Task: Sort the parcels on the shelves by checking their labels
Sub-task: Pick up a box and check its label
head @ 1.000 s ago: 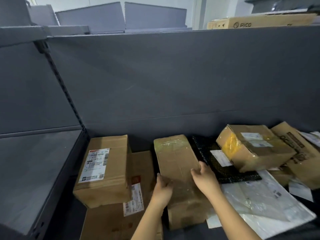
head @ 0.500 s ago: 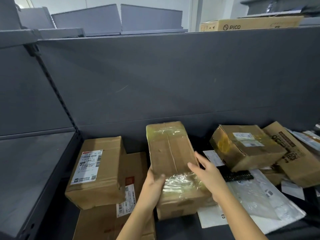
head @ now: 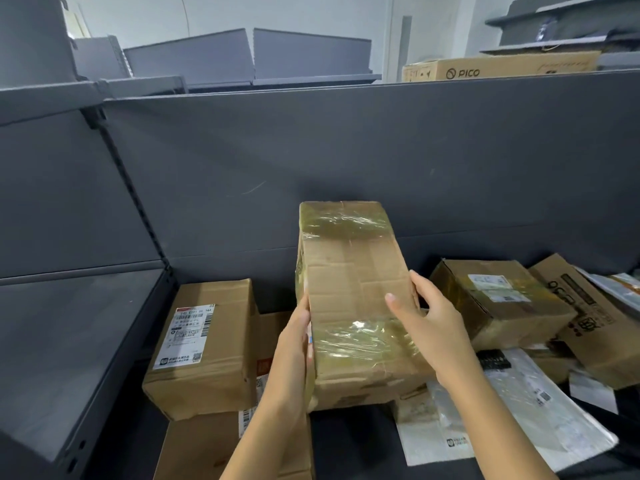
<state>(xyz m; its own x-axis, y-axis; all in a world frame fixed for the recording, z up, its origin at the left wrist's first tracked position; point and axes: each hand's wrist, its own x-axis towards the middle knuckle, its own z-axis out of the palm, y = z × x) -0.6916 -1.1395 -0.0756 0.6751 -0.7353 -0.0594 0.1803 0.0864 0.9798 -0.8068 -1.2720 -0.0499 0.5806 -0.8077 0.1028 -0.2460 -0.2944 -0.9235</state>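
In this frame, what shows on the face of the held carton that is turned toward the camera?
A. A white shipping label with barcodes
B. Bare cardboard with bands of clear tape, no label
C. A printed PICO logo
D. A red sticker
B. The held carton, gripped by the left hand and right hand, shows only plain cardboard and shiny tape bands on this face; the white barcode label sits on the box to its left.

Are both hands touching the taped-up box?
Touching. The head view shows the left hand pressed flat against the taped box's left side and the right hand wrapped around its right edge, thumb across the front.
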